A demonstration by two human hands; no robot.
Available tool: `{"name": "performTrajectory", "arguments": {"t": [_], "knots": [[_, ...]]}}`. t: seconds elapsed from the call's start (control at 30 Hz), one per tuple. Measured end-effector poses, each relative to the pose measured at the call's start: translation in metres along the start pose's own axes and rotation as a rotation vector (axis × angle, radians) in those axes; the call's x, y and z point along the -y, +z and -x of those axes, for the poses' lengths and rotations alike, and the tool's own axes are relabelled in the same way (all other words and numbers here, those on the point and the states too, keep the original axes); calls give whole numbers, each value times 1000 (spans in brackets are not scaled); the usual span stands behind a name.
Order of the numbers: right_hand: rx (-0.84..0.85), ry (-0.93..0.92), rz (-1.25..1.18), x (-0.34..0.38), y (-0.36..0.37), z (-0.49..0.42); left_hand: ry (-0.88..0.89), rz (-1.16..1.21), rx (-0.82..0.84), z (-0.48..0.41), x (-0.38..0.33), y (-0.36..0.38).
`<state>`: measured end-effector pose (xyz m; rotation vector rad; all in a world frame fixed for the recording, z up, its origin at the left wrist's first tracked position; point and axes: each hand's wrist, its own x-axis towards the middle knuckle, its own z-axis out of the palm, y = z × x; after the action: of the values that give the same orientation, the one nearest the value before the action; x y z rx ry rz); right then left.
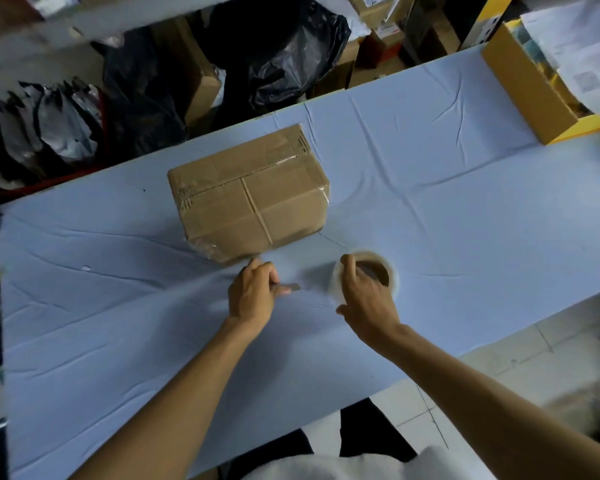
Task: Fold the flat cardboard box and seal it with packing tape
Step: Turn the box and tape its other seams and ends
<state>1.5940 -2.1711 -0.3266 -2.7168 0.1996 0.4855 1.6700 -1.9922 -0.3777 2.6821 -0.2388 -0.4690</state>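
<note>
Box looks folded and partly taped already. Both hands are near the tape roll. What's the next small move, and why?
Probably pull a fresh length of tape off the clear packing tape roll toward the brown cardboard box. The right hand grips the roll, which is blurred, just above the blue cloth-covered table, while the left hand pinches something small beside it, perhaps the tape's end. The box sits closed, apart from both hands.
</note>
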Motion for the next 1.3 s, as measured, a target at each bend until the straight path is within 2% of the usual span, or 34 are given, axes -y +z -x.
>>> {"name": "performTrajectory", "arguments": {"t": [0.13, 0.23, 0.27, 0.3, 0.33, 0.4, 0.43, 0.5, 0.57, 0.63, 0.73, 0.9, 1.03, 1.3], "knots": [[51, -29, 55, -4, 0, -2, 15, -36, 114, 0, -12, -20], [101, -12, 50, -3, -23, -10, 198, 105, 338, -3, -47, -65], [79, 3, 23, -2, -34, -14, 272, 190, 358, -3, -63, -85], [32, 25, -42, -2, -45, -19, 341, 262, 295, -3, -78, -106], [-28, 56, -174, -2, -56, -26, 403, 318, 144, -6, -91, -123], [-123, 150, -622, 0, -79, -41, 477, 310, -203, -17, -105, -147], [-141, 204, -873, 2, -90, -48, 469, 260, -292, -26, -108, -155], [-139, 282, -1227, 7, -108, -60, 418, 152, -253, -46, -109, -156], [-119, 303, -1378, 11, -117, -66, 394, 83, -139, -59, -111, -148], [-101, 309, -1452, 13, -115, -68, 377, 114, -79, -62, -111, -139], [-82, 360, -1526, 12, -108, -68, 383, 124, -85, -63, -111, -135], [65, 319, -1782, 16, -106, -68, 384, 69, -88, -66, -115, -137], [-20, 437, -1917, 16, -107, -71, 379, 30, -88, -67, -121, -134], [-104, 494, -1859, 19, -106, -74, 399, -73, -93, -64, -117, -135]]}}
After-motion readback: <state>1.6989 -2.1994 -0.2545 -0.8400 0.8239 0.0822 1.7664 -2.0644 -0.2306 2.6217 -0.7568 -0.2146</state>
